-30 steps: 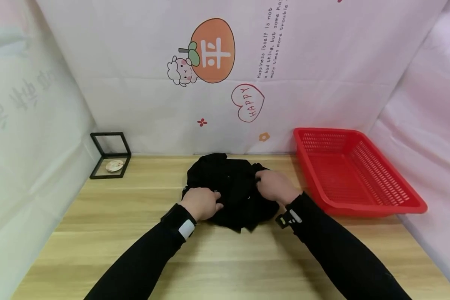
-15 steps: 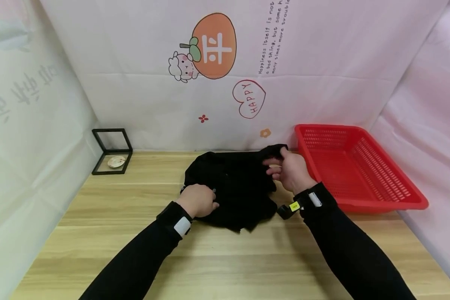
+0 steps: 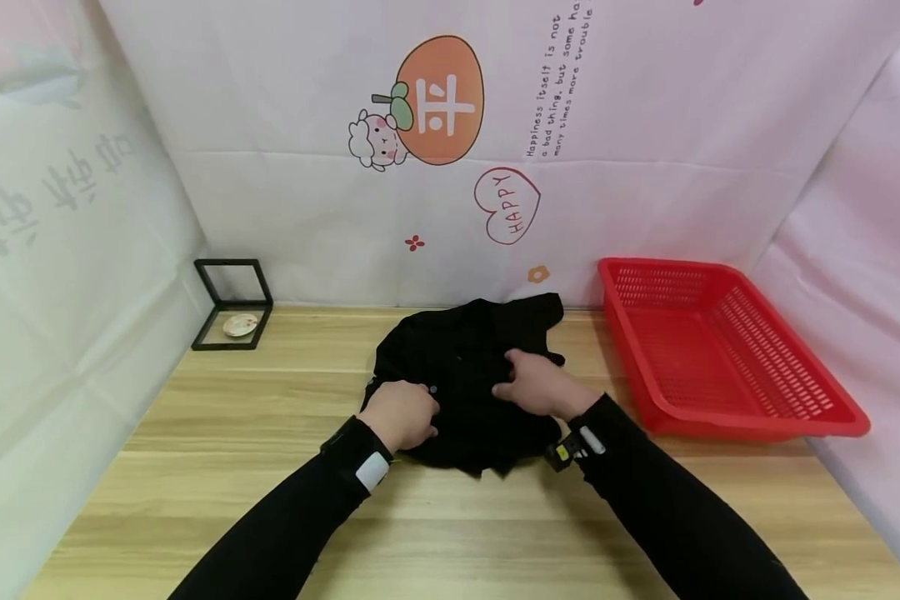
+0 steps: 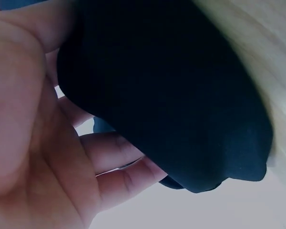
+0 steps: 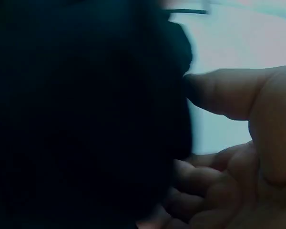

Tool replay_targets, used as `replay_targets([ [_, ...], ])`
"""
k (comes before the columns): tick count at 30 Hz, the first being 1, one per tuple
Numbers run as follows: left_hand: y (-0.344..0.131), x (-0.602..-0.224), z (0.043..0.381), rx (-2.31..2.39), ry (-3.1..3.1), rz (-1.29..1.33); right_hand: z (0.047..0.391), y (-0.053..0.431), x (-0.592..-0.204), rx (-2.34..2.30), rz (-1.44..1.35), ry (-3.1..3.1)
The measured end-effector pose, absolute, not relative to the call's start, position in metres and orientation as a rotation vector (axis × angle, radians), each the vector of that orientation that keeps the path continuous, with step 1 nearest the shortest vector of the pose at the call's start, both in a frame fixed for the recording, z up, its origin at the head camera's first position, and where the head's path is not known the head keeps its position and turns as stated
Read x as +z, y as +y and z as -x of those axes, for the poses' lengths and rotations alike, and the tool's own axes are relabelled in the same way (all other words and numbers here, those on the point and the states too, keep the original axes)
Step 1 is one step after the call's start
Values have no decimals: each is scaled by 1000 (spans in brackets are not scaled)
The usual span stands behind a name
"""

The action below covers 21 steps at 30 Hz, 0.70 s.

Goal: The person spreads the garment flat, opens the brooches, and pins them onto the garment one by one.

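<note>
A crumpled black garment [image 3: 468, 350] with a small round button lies on the wooden table against the back curtain. On its left side my left hand [image 3: 401, 414] grips the cloth. The left wrist view shows that hand's thumb in front and its fingers [image 4: 128, 181] behind the dark fabric [image 4: 176, 95]. My right hand [image 3: 543, 383] is at the garment's right side. In the right wrist view its thumb [image 5: 229, 93] meets the fabric edge [image 5: 109, 114], while curled fingers pass behind the cloth. A flap [image 3: 528, 318] extends at the upper right. Both hands' fingertips are partly hidden.
A red plastic basket [image 3: 720, 421] with perforated walls stands to the right of the garment. At the back left is a hinged black frame [image 3: 232, 304] with a round pale disc [image 3: 240, 325] inside. White printed curtains enclose the table [image 3: 450, 542].
My right hand reached up to the garment's upper right and spread a flap outward. It has since come back down and left onto the cloth. My left hand has stayed on the left side.
</note>
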State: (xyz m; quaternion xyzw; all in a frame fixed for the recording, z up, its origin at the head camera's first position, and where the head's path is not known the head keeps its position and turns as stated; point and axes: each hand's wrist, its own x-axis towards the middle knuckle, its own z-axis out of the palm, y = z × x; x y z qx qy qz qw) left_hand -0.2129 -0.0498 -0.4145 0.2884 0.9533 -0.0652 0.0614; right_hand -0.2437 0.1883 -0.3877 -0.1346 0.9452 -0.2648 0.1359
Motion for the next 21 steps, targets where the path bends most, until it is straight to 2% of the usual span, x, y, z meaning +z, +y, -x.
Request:
replay_targets([
  [2,-50,-415,212,-219,2888,-877,242,182,-395,-595,431,2739],
  [5,-51,-417,210,-224,2896,-889,239,175,-402,-578,477,2742],
  [16,-56,-415,202,-177,2879,-1058,235,179,-408,-901,770,2831],
  [21,-53,-415,196,-160,2874,-1035,235,181,-397,-1081,766,2791],
])
